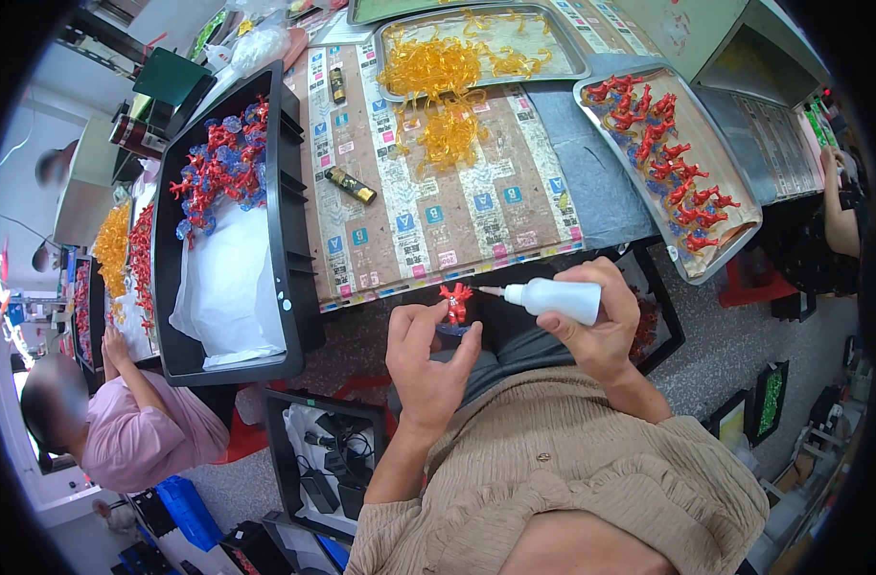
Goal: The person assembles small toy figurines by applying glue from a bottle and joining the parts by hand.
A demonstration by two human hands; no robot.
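My left hand (428, 359) pinches a small red figurine (455, 305) with a bluish base, held upright just off the table's front edge. In my right hand (606, 321) is a white squeeze bottle (561, 299), tipped on its side. Its thin nozzle points left, and the tip is close to the figurine's upper part; whether the two touch I cannot tell. Yellow translucent curled pieces (443, 129) lie heaped on the table beyond my hands, spilling from a metal tray (563, 67).
A black crate (289, 230) with red and blue figurines (229, 158) stands at the left. Rows of similar figurines fill a metal tray (735, 235) at the right. Two dark cylinders (350, 185) lie on the table. A person in pink (155, 422) sits at the left; another is far right.
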